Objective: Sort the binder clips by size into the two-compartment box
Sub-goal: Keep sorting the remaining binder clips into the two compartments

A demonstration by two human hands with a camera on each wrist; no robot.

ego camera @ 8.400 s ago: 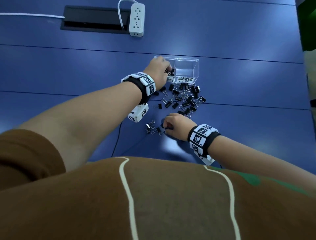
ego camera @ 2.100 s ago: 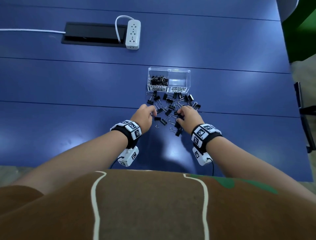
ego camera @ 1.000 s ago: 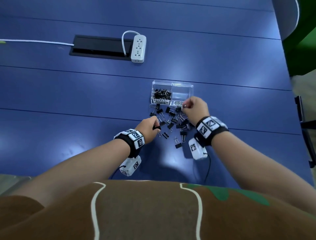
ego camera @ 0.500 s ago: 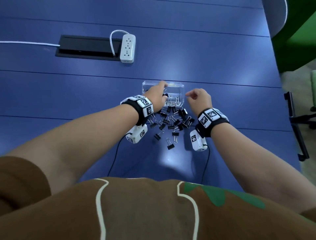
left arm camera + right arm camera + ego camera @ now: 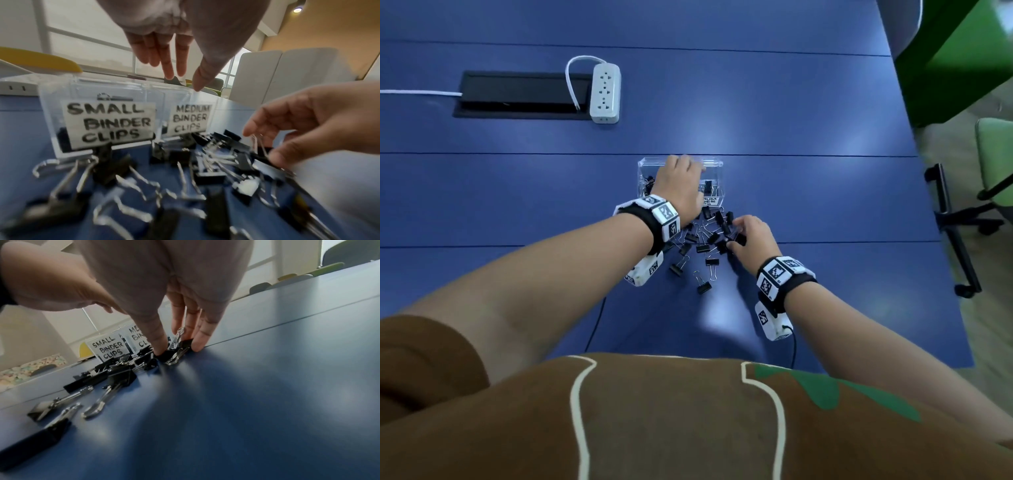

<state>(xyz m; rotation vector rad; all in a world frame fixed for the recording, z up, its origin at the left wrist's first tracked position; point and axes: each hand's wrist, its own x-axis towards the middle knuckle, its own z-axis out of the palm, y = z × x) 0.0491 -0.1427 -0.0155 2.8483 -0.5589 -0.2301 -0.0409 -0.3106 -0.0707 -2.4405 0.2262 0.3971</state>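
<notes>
a person sits at a blue surface, seen from above, sorting black binder clips that lie in a loose heap just in front of a clear two-compartment box. the box stands with its handwritten labels facing the person, "small binder clips" on the left and "medium binder clips" on the right, probably so each size can be checked at a glance. both compartments already hold a few clips.

the left hand reaches over the top of the box, its fingers straight and pointing down with nothing between them; this looks like a hand that has let a clip drop, so its grip is open and empty.

the right hand works at the right edge of the heap. its thumb and fingers pinch one clip that rests on the surface, its wire handles standing up between the fingertips. holding the black body from both sides likely keeps the clip from sliding as it is lifted.

many clips remain unsorted, so the job seems far from finished. a white power strip lies well beyond the box.
</notes>
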